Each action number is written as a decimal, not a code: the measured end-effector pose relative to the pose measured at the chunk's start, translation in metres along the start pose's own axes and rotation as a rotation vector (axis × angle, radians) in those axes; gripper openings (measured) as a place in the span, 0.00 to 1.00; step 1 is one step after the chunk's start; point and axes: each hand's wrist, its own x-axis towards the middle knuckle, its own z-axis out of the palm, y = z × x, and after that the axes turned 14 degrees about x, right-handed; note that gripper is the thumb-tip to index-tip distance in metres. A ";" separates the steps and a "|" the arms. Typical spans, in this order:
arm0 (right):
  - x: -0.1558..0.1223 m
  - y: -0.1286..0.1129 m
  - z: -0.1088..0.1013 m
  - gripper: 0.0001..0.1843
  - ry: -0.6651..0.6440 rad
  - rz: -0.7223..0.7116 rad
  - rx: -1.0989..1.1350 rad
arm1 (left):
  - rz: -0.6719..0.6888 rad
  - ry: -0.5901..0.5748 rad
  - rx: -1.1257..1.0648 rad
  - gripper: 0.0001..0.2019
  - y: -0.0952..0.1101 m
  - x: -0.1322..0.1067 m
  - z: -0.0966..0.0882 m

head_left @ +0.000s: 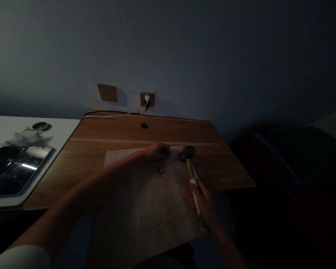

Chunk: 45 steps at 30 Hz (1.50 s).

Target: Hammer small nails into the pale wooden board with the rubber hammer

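Observation:
In my right hand point(203, 200) is a mallet point(189, 168) with a dark, thick head and a pale handle; the fingers wrap round the grip. The mallet's head is raised near the far right corner of a board point(154, 213). My left hand point(157, 151) rests at the board's far edge, left of the head, fingers curled together. Whatever they pinch, if anything, is hidden in the dim light. Just in front of that hand lies a small heap of metal nails or screws point(159, 171) on the board.
Under the board is a wooden desktop point(100, 130) with a round cable hole point(144, 126). A plug sits in a wall socket point(147, 99), its cables point(114, 115) running left. To the left, a white surface point(64, 129) bears a dark glossy tray-like object point(22, 170) and crumpled plastic point(30, 137).

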 end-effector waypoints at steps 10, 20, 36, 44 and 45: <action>0.000 -0.002 -0.005 0.25 0.022 0.036 0.002 | 0.025 0.050 0.016 0.11 0.004 -0.008 0.002; -0.019 -0.019 0.009 0.23 -0.113 0.008 -0.022 | 0.037 0.050 -0.051 0.19 0.003 -0.008 0.001; -0.021 -0.023 0.027 0.20 -0.176 -0.026 -0.103 | 0.017 0.057 -0.047 0.26 0.005 -0.010 0.000; -0.023 -0.020 0.027 0.20 -0.174 -0.038 -0.098 | 0.008 0.069 -0.051 0.26 0.002 -0.009 0.001; -0.023 -0.020 0.027 0.20 -0.170 -0.037 -0.100 | 0.006 0.064 -0.047 0.26 0.002 -0.009 0.001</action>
